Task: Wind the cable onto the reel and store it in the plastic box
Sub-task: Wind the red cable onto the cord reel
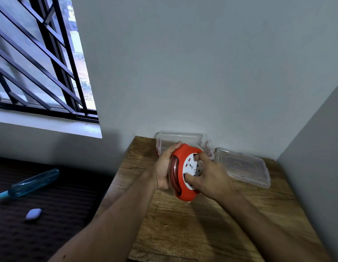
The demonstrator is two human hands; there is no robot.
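An orange cable reel (180, 191) with a white socket face is held above the wooden table (192, 227). Coils of red cable (173, 167) show in its groove on the left side. My left hand (164, 167) grips the reel's back and rim from the left. On the white face lies my right hand (208, 176), with thumb and fingertips curled into the face. Behind the reel, against the wall, stands the clear plastic box (180, 138), open on top.
The box's clear lid (242, 167) lies flat to the right of it. Walls close the table at the back and the right. Left of the table, a dark mat carries a blue bottle (31, 183) and a small pale object (33, 214). A barred window is upper left.
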